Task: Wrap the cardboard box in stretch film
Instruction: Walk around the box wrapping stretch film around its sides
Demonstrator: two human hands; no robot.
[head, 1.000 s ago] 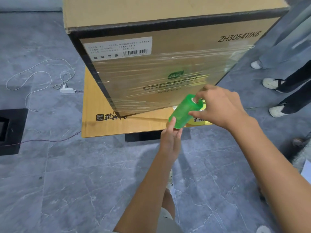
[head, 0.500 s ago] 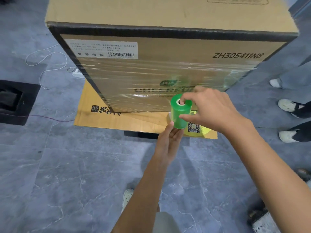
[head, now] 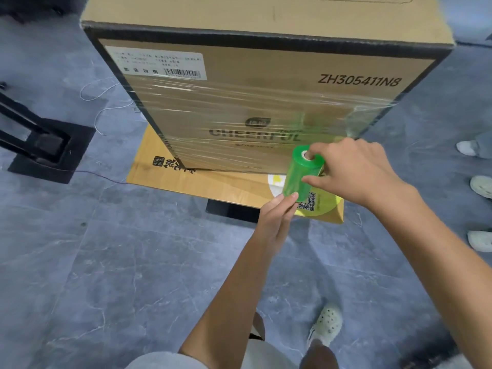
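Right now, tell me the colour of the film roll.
The film roll is bright green, seen best in the head view.

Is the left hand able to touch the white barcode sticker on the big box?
Probably yes: nothing stands between the left hand and the barcode label on the cardboard box, though it is busy propping the green stretch film roll.

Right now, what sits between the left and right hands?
The green film roll. The left hand touches its bottom end with straight fingers, and the right hand grips its top. Head view.
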